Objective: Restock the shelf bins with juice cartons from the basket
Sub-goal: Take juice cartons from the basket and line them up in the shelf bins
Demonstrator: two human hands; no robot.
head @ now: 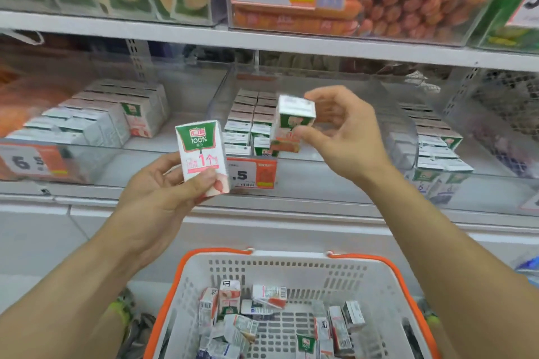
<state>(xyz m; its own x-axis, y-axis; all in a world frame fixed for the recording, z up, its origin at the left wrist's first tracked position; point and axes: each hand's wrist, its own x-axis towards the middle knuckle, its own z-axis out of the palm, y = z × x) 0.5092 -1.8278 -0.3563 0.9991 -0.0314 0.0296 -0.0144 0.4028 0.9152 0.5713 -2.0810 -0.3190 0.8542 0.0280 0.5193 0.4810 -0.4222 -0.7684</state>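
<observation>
- While both hands are up at shelf height, each has its own juice carton, so this looks like the two-at-a-time way of restocking.
- Left hand (163, 183) grips a carton (202, 154) from below, thumb across the lower front and fingers wrapped behind. It's upright with the green "100%" label facing the camera, probably so it goes in label-forward.
- Right hand (347, 132) pinches a second carton (293, 122) between thumb and fingertips, the other fingers loosely curled. This one is tilted, top panel leaning toward the camera, and it hangs in front of the middle clear bin (405, 137). My guess is it's the next one to drop in.
- That middle bin already has neat rows of cartons (248, 122) on its left side, with bare floor showing on its right. So there's room, and that's likely why the hand is aiming there.
- Bins to the left (96, 122) and right (434, 148) also hold stacked cartons, and the right one looks a bit messier.
- Down near the camera sits the orange-rimmed basket (291, 274), between the two arms, with a loose jumble of cartons (262, 315) lying every which way on its floor. Plenty left, so the job seems maybe partway through.
- Price tag (252, 173) is clipped on the shelf edge just behind the left carton. The shelf above has sausages (408, 0) and other packs, not part of this.
</observation>
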